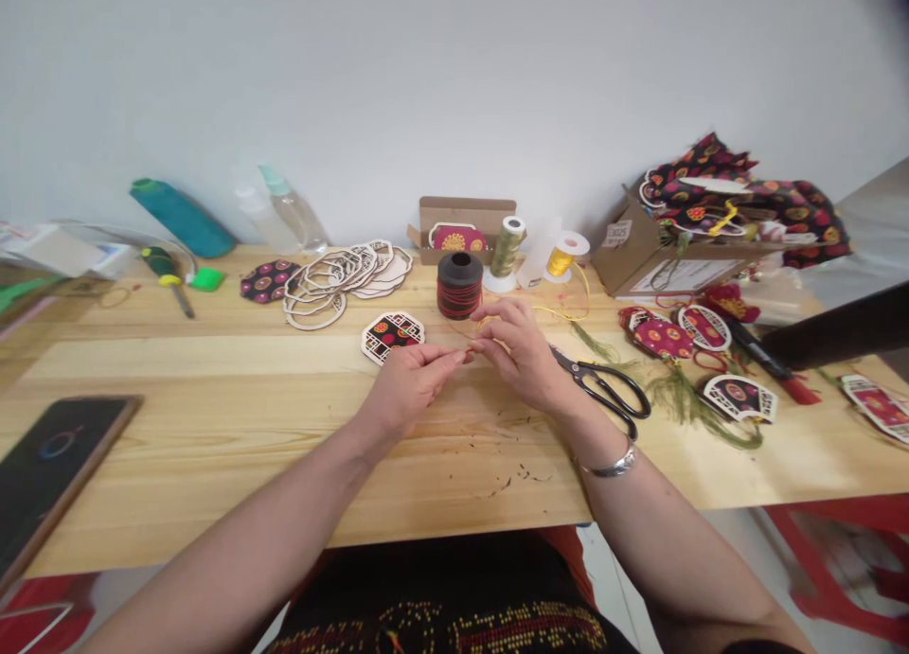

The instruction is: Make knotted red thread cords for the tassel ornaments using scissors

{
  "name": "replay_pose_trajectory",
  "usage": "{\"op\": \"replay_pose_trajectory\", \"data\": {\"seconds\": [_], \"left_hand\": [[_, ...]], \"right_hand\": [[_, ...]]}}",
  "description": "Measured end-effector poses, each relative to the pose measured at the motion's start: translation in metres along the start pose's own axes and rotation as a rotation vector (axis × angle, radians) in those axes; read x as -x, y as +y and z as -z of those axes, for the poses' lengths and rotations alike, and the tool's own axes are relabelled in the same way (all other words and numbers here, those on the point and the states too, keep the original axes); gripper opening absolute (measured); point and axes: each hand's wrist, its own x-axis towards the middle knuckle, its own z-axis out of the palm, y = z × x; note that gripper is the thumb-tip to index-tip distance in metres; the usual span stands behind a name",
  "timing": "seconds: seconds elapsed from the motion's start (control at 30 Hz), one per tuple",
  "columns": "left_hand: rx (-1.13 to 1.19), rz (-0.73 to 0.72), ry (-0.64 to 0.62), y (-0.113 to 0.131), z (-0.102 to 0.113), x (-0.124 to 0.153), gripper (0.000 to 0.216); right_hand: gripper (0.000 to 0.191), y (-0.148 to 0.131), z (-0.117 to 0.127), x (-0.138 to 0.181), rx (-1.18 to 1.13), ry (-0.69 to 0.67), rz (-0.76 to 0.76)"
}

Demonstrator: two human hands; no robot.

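My left hand [416,381] and my right hand [516,351] meet fingertip to fingertip above the middle of the table. Between them is a thin reddish cord [467,353], pinched by both. Just behind the fingers stands a dark spool of red cord [459,290]. Beside my left hand lies an octagonal wooden-framed ornament [392,336] with patterned dark fabric. Black-handled scissors [603,384] rest next to my right wrist, their blades partly hidden by it.
Wooden frames [341,280] lie in a pile at the back. Green [507,247] and yellow [564,256] thread spools stand near a cardboard box [639,247] of fabric. Finished tasselled ornaments [735,398] spread rightward. A phone [63,455] lies front left.
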Motion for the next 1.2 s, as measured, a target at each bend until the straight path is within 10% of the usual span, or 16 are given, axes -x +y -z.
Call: {"op": "replay_pose_trajectory", "data": {"seconds": [0.33, 0.6, 1.2], "left_hand": [[0.056, 0.014, 0.073, 0.003, 0.0, -0.002, 0.034], [0.096, -0.02, 0.095, 0.006, -0.003, 0.001, 0.024], [-0.069, -0.1, 0.124, 0.005, 0.001, 0.001, 0.018]], "right_hand": [[0.014, -0.003, 0.033, 0.005, 0.319, 0.184, -0.225], [0.02, -0.006, 0.072, 0.087, 0.74, -0.164, -0.439], [0.036, -0.001, 0.075, 0.119, 0.891, -0.2, -0.516]]}}
